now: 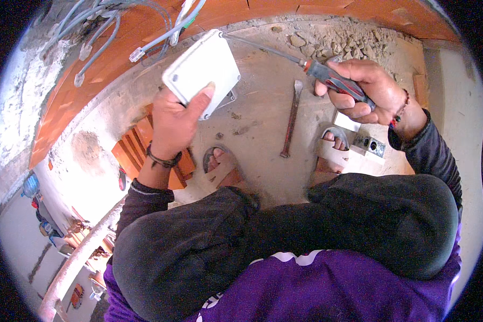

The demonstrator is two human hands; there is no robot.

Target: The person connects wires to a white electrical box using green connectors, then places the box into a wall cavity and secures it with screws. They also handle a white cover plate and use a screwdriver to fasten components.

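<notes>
My left hand (180,118) grips a white square plastic junction box (205,68), thumb laid across its lid. Dark screws sit at the lid's corners. In my right hand (367,88) is a screwdriver (335,81) with a grey and red handle, and its long thin shaft points left. The tip reaches the screw at the box's top right corner; whether it is seated in the screw head I cannot tell. Both hands are raised above the floor between my knees. Part of the box's underside is hidden by my fingers and the lid.
A flat chisel (292,119) lies on the dusty floor between my sandalled feet. Grey cables with clear plugs (137,54) hang at the upper left, before a brick wall (91,88). Rubble (354,43) lines the wall's foot. Hollow bricks (139,140) and a socket frame (370,145) lie nearby.
</notes>
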